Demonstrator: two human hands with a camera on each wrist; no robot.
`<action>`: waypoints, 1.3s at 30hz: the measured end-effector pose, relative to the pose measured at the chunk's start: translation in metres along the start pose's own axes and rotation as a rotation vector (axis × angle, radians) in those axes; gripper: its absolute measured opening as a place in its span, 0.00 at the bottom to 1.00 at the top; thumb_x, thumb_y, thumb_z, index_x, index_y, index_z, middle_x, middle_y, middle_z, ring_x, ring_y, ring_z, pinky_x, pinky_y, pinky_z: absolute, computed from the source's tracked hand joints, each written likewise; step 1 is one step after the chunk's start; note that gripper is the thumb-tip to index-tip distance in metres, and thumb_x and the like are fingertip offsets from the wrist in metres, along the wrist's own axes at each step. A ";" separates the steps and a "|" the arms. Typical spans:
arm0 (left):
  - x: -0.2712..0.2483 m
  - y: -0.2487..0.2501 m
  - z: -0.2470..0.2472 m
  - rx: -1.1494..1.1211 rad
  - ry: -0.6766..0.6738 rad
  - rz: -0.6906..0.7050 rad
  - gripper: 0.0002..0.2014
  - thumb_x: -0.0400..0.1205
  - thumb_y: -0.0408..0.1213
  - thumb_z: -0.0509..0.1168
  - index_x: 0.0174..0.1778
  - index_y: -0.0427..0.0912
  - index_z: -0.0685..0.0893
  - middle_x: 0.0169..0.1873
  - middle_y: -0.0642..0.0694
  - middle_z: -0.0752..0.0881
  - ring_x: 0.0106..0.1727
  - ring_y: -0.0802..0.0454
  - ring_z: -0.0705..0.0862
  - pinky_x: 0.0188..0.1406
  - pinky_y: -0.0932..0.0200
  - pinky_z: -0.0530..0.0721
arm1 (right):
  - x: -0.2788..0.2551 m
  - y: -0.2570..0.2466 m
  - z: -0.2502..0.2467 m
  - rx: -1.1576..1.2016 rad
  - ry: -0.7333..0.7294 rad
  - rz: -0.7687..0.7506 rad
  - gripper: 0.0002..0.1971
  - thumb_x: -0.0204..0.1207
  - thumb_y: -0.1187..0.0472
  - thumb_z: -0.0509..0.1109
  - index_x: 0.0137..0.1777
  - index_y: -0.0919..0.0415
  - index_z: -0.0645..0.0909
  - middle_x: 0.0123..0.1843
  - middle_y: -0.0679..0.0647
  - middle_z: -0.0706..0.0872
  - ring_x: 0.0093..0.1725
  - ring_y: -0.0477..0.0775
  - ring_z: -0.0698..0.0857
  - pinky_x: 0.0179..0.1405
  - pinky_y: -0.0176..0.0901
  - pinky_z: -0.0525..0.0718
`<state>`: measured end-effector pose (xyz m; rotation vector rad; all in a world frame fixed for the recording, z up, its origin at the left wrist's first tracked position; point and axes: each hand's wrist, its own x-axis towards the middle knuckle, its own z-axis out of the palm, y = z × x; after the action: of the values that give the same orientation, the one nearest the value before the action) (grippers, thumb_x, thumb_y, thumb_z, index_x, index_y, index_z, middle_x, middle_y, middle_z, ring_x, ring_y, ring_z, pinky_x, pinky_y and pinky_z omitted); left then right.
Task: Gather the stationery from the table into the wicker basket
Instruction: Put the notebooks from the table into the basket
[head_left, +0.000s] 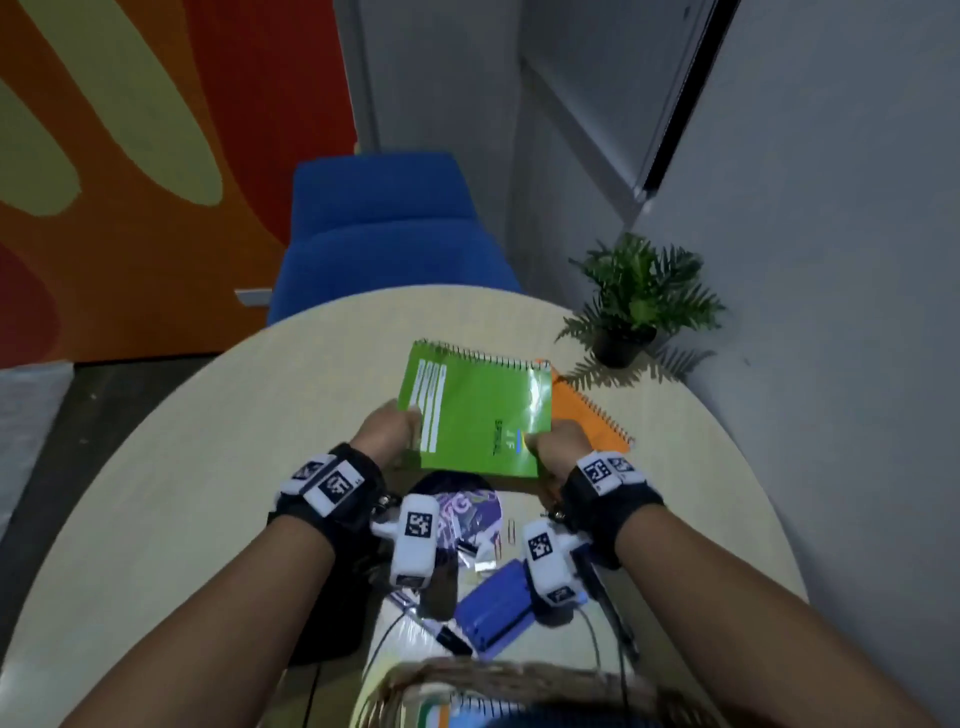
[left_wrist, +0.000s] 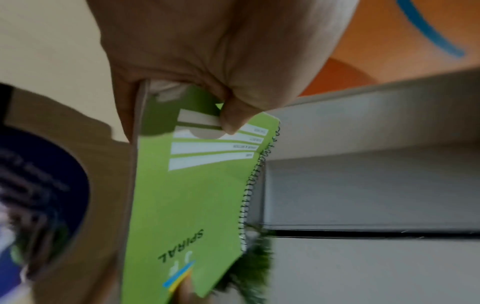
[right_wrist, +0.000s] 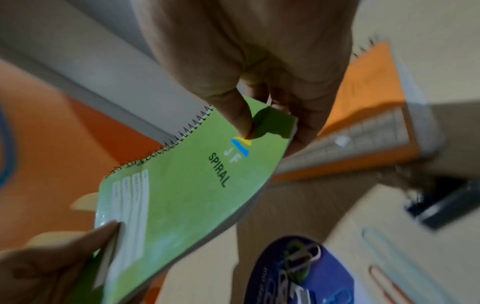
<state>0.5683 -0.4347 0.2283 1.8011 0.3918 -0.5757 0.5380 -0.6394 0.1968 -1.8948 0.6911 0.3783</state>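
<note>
- Green spiral notebook (head_left: 475, 413): held clear of the round table (head_left: 156, 467), above its middle, tilted with the wire binding along the far edge. The cover is glossy, bears white label lines at the left end and the word "SPIRAL" with a small blue-and-yellow logo at the right end.
- Left hand (head_left: 387, 428): fingers closed on the notebook's left edge, thumb pressed on the cover over the white lines, the other fingers under it.
- Right hand (head_left: 558, 447): closed on the near right corner, thumb tip on the cover beside the logo, fingers curled beneath.
- Orange spiral notebook (head_left: 592, 410): flat on the table, just behind and right of the green one, partly hidden by it.
- Nearer the person on the table: a dark blue round item (head_left: 467, 512) with clips on it, loose paper clips (head_left: 510, 530), a blue case (head_left: 493, 605) and a black marker (head_left: 454, 640).
- Wicker basket (head_left: 498, 675): at the near table edge, a striped item inside it.
- Potted plant (head_left: 639, 301): at the far right of the table.
</note>
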 end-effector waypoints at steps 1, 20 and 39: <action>-0.022 -0.001 -0.002 -0.210 -0.050 -0.006 0.15 0.85 0.31 0.56 0.66 0.31 0.77 0.44 0.39 0.83 0.45 0.43 0.81 0.46 0.53 0.81 | -0.016 0.001 -0.010 0.091 0.004 -0.061 0.07 0.77 0.71 0.70 0.52 0.66 0.86 0.52 0.64 0.91 0.45 0.57 0.92 0.49 0.52 0.92; -0.266 -0.172 0.027 0.684 -0.457 0.216 0.08 0.86 0.37 0.57 0.59 0.50 0.70 0.41 0.61 0.74 0.51 0.58 0.75 0.43 0.65 0.71 | -0.293 0.213 -0.065 -0.306 -0.193 -0.094 0.22 0.72 0.70 0.76 0.52 0.38 0.79 0.58 0.47 0.91 0.57 0.45 0.89 0.64 0.47 0.85; -0.267 -0.187 0.046 0.941 -0.632 0.193 0.16 0.83 0.35 0.55 0.66 0.41 0.75 0.57 0.42 0.83 0.62 0.43 0.80 0.59 0.53 0.77 | -0.280 0.213 -0.048 -0.660 -0.305 -0.151 0.28 0.84 0.59 0.62 0.84 0.59 0.61 0.83 0.56 0.69 0.82 0.55 0.68 0.79 0.40 0.65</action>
<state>0.2397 -0.4168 0.2210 2.3342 -0.5818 -1.2733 0.1842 -0.6642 0.2152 -2.4116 0.2196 0.8546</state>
